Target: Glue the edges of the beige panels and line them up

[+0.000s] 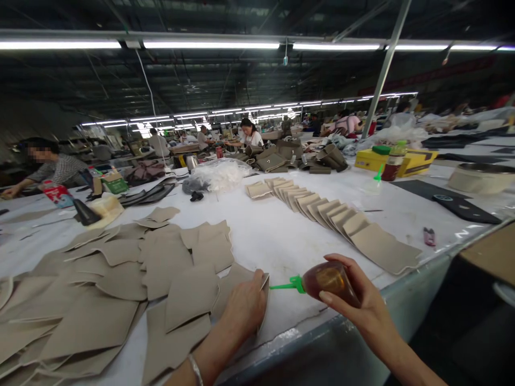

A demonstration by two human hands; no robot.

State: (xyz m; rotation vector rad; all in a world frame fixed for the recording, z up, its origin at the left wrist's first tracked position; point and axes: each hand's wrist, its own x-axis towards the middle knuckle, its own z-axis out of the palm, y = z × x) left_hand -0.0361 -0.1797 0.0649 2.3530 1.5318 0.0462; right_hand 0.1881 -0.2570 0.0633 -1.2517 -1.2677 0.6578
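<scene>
My right hand (358, 300) is wrapped round a squeeze bottle (330, 283) of amber-brown liquid, tipped on its side. The bottle's green nozzle (284, 286) points left, its tip at the edge of a beige fabric or leather piece (264, 300). My left hand (245, 303) pinches that piece near its top edge and hides part of it. Left of this hand lies a loose heap of similar beige pieces (173, 257). Beyond my right hand, a fanned row of beige pieces (322, 209) runs back across the white tabletop (257, 230).
A small pink-handled tool (429, 236) lies at the right. Behind it are dark flat pieces (462, 206), a roll of pale tape (483, 177), a yellow box (414, 161) and another bottle (393, 161). Plastic wrap (221, 174) lies at the back. A co-worker (60, 166) is at the left.
</scene>
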